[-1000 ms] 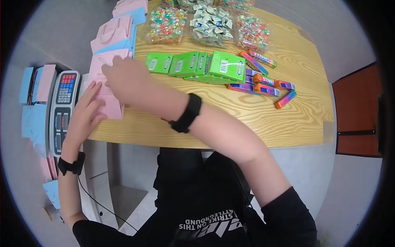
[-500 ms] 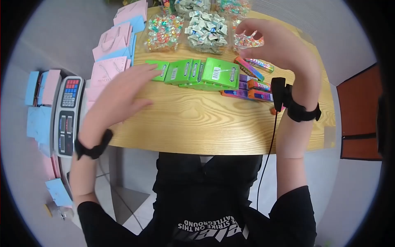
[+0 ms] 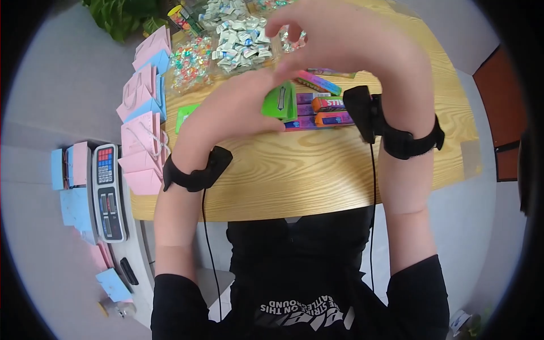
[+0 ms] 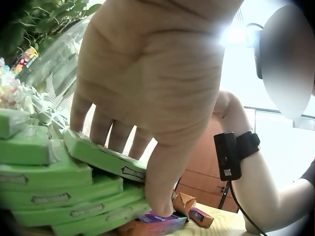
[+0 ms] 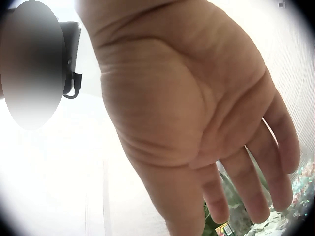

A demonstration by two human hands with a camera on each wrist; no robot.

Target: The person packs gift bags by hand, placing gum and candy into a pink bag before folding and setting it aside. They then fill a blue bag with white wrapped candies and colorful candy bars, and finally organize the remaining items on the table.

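Observation:
My left hand [image 3: 238, 107] reaches over the overlapping green flat packs [image 4: 64, 196] on the wooden table. In the left wrist view its fingers extend past the far side of the topmost green pack [image 4: 106, 155], while the thumb comes down at the near right end. Fingers and thumb look fairly straight. My right hand [image 5: 187, 108] is raised toward the candy trays, its palm showing in the right wrist view, with fingers extended and nothing held. In the head view that hand partly hides a tray of wrapped white sweets [image 3: 241, 45].
HALLS candy sticks [image 3: 328, 103] and purple-orange packs lie right of the green stack. A tray of colourful wrapped candies [image 3: 192, 62] stands behind. Pink and blue paper bags [image 3: 141, 133] line the left edge, near a scale [image 3: 107, 192]. Wrist camera cables hang down.
The left hand has moved from the pink bags across to the green stack. My right hand left the bags, rose past the candy trays, and stays raised. The head view has shifted.

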